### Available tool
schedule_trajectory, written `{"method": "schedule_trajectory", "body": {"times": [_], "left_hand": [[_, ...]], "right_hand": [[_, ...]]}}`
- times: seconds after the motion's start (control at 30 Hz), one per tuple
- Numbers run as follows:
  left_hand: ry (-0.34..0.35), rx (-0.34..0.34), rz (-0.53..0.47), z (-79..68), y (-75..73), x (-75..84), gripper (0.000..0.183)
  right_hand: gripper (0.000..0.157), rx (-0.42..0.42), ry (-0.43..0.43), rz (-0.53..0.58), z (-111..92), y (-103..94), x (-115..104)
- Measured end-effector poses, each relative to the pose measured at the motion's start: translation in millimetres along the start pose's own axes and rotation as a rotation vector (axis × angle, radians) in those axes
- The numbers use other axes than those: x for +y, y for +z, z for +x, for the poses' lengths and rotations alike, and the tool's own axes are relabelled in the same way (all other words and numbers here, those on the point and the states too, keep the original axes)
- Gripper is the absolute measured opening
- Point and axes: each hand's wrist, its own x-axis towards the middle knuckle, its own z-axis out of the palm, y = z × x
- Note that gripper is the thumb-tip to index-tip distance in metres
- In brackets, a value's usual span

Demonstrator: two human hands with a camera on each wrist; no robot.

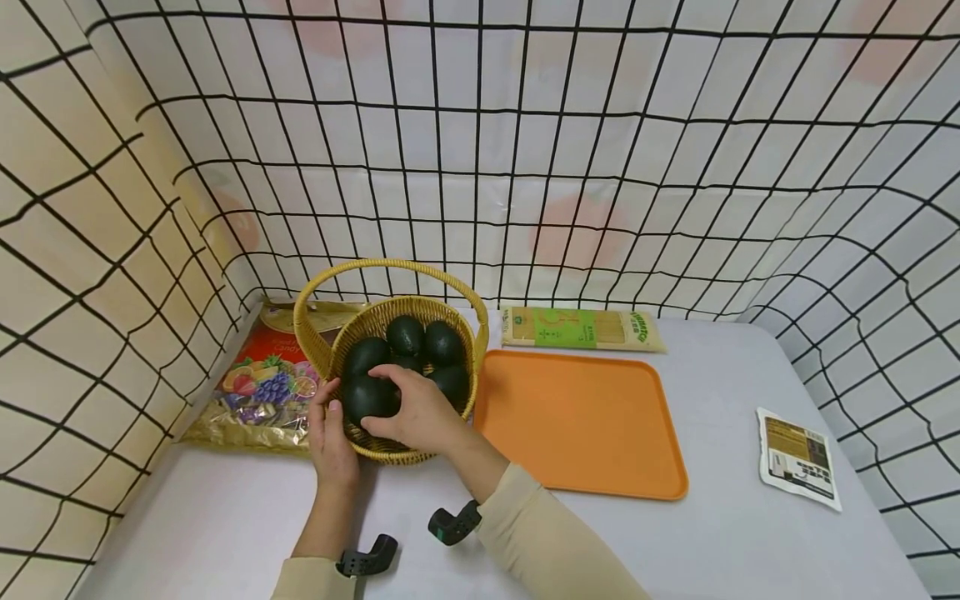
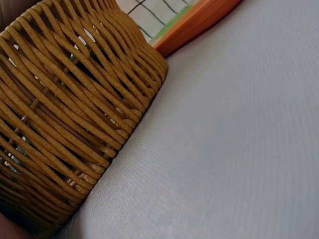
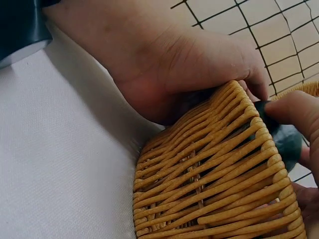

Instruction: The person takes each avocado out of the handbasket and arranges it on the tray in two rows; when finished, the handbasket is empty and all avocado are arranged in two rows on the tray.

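Right hand (image 1: 420, 412): its fingers curled round a dark green avocado (image 1: 369, 398) at the near edge of the basket (image 1: 450, 321).
Left hand (image 1: 330, 433): it touched the basket's near wall at 7 o'clock, fingers pressed together.
Basket: it stood on the desk (image 1: 712, 533), with more avocados (image 1: 423, 342) inside.
Tray (image 1: 585, 425): orange, just beside the basket at 3 o'clock.
Candy bag (image 1: 258, 392): at 9 o'clock of the basket.

One wicker basket (image 1: 420, 312) holds five dark avocados (image 1: 405, 335) (some may lie hidden underneath). Right of the basket lie one orange tray (image 1: 581, 425), one noodle packet (image 1: 581, 328) and one small sachet (image 1: 798, 457); left, one candy bag (image 1: 255, 392).
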Motion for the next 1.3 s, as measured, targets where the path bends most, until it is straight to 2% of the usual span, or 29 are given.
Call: {"method": "schedule_trajectory", "body": {"times": [0.4,0.6,0.9,1.1,1.3], "left_hand": [[0.038,0.005,0.007,1.3,-0.2,-3.0,0.041],[0.046,0.014,-0.01,0.2,0.7,-2.3,0.042],[0.054,0.012,0.002,1.0,1.1,-0.9,0.042],[0.076,0.017,-0.005,1.0,0.9,-2.3,0.041],[0.068,0.028,-0.02,0.8,1.4,-2.6,0.04]], "right_hand": [[0.071,0.138,0.007,0.233,-5.9,-3.9,1.9],[0.071,0.164,0.004,0.29,-9.2,-10.0,1.7],[0.069,0.206,-0.001,0.318,-21.5,-20.2,4.4],[0.066,0.21,0.002,0.384,-34.2,-28.3,8.0],[0.065,0.201,0.032,0.448,-51.7,-41.6,13.0]]}}
